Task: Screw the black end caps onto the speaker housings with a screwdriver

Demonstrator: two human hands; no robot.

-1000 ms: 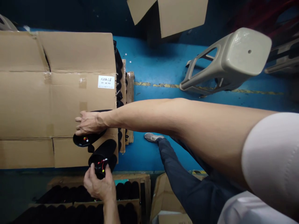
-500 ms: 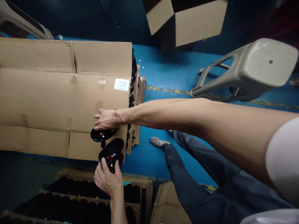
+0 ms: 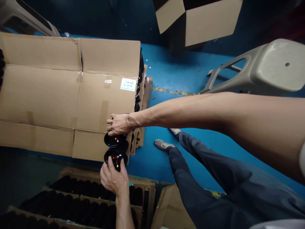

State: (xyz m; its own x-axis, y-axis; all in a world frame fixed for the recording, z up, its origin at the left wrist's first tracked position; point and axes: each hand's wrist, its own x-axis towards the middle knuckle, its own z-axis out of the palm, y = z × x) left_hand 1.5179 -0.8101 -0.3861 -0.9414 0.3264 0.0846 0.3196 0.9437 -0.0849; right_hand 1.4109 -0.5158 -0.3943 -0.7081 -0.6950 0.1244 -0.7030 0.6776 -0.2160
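My right hand [image 3: 120, 124] is closed around the rim of a black round part [image 3: 111, 141], with its fingertips over the brown cardboard sheet [image 3: 52, 92]. A small red, yellow and white connector shows inside that part. Just below, my left hand [image 3: 114, 178] pinches a second black part [image 3: 110, 156] between thumb and fingers. Red wires with white and yellow ends lie in its opening. Both parts are side by side, close together, at the sheet's lower right corner.
Boxes of black parts [image 3: 62, 203] stand at the lower left. More black parts stick out beneath the sheet's right edge. A grey stool [image 3: 274, 68] is at the right, and an open carton [image 3: 212, 22] at the top.
The right hand and its black part have come closer to the left hand's part, which now sits more upright. The whole view has shifted slightly.
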